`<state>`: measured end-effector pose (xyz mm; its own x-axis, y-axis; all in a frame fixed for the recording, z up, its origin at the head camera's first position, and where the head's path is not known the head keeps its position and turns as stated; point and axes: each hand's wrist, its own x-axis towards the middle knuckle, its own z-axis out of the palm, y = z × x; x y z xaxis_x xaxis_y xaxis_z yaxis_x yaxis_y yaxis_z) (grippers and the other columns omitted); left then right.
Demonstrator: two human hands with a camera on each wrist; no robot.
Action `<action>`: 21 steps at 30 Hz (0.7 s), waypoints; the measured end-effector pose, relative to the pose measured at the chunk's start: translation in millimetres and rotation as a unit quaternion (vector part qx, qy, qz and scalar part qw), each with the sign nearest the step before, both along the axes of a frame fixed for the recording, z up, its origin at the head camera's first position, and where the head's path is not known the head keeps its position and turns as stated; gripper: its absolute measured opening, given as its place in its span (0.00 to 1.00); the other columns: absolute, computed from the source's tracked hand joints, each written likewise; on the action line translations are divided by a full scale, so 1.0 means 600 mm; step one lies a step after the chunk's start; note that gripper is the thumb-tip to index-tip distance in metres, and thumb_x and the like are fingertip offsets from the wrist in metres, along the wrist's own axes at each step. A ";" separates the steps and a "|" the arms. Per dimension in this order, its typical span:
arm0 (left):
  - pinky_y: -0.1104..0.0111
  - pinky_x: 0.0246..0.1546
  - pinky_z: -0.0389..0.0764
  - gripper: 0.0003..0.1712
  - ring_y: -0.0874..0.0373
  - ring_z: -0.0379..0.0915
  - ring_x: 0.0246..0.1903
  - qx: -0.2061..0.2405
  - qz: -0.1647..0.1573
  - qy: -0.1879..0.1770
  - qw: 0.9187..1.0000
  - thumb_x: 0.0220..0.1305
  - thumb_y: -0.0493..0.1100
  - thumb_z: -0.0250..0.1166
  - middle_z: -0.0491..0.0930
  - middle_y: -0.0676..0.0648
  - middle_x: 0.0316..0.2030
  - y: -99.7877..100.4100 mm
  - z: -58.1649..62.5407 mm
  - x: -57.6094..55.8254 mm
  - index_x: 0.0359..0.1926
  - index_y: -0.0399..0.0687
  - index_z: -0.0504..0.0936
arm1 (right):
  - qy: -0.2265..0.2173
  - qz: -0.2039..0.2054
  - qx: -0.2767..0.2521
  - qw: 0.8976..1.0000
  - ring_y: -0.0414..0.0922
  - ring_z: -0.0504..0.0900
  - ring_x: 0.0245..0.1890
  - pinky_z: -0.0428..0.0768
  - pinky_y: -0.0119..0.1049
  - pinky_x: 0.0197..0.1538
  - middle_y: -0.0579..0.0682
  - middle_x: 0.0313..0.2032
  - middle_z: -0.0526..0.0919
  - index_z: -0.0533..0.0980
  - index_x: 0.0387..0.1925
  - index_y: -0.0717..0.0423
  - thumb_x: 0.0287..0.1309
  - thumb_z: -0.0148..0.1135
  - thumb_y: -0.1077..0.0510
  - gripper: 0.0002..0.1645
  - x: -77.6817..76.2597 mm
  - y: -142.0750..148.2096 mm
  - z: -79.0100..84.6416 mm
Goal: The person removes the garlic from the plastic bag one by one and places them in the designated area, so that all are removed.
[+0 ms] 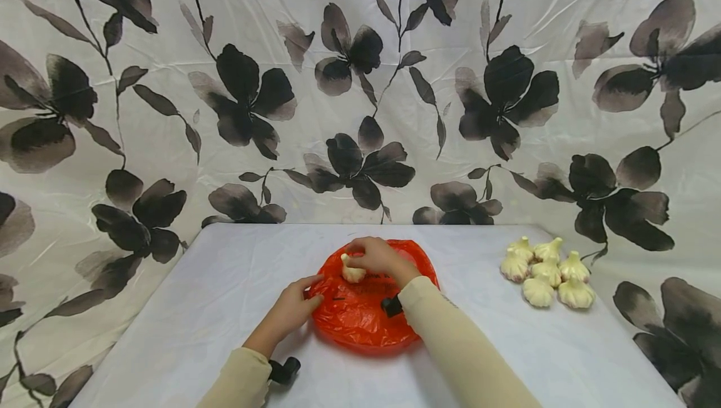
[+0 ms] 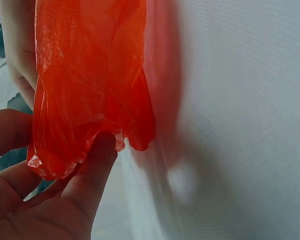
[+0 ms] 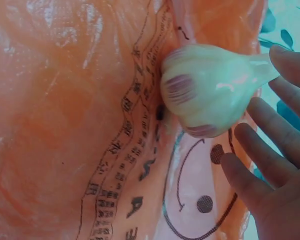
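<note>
A red plastic bag [image 1: 368,317] with black print lies on the white table. One garlic bulb [image 1: 353,270] with purple streaks is at the bag's upper left part, its stem pinched by my right hand [image 1: 376,254] between thumb and forefinger. In the right wrist view the garlic's round body faces the printed plastic, and the other fingers [image 3: 270,155] spread beside it. My left hand [image 1: 291,309] holds the bag's left edge; the left wrist view has the thumb [image 2: 97,160] on one side of the plastic, with part of the fingers hidden behind it.
Several garlic bulbs [image 1: 546,270] sit in a cluster at the table's right side. Behind the white table [image 1: 225,283] hangs a floral curtain [image 1: 360,82]. Black wrist cameras are strapped over both cream sleeves [image 1: 462,339].
</note>
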<state>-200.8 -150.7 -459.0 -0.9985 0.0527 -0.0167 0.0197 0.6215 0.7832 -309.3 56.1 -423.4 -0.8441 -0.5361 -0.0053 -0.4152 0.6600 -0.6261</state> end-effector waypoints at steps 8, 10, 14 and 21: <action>0.64 0.42 0.81 0.28 0.54 0.75 0.43 0.004 0.001 -0.003 1.000 0.64 0.40 0.60 0.74 0.38 0.61 0.003 0.003 0.000 0.66 0.46 0.72 | -0.007 0.000 -0.009 1.000 0.44 0.79 0.48 0.78 0.42 0.57 0.46 0.50 0.83 0.80 0.50 0.47 0.62 0.62 0.49 0.16 -0.002 -0.008 -0.010; 0.65 0.40 0.81 0.28 0.54 0.75 0.42 0.007 0.001 -0.005 1.000 0.64 0.40 0.60 0.74 0.38 0.61 0.004 0.003 0.000 0.66 0.45 0.71 | -0.014 0.000 -0.015 1.000 0.43 0.78 0.45 0.78 0.42 0.56 0.44 0.47 0.83 0.80 0.48 0.46 0.62 0.62 0.48 0.15 -0.002 -0.010 -0.012; 0.65 0.40 0.81 0.28 0.54 0.74 0.42 0.005 0.003 -0.010 1.000 0.64 0.40 0.60 0.74 0.38 0.61 0.004 0.003 0.001 0.66 0.46 0.71 | -0.014 -0.005 -0.014 1.000 0.42 0.77 0.43 0.78 0.42 0.55 0.42 0.43 0.83 0.80 0.43 0.45 0.62 0.62 0.48 0.10 -0.003 -0.012 -0.016; 0.63 0.43 0.82 0.28 0.53 0.74 0.44 0.003 0.010 -0.019 1.000 0.65 0.41 0.60 0.73 0.39 0.63 0.003 0.003 0.001 0.67 0.48 0.71 | 0.016 0.000 -0.004 1.000 0.42 0.78 0.43 0.79 0.40 0.54 0.43 0.43 0.83 0.80 0.40 0.46 0.62 0.62 0.50 0.08 -0.003 -0.009 -0.018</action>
<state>-200.0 -148.6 -457.0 -0.9980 0.0333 -0.0546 -0.0224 0.6164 0.7871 -310.9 50.6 -434.0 -0.8439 -0.5359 0.0258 -0.4349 0.6550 -0.6179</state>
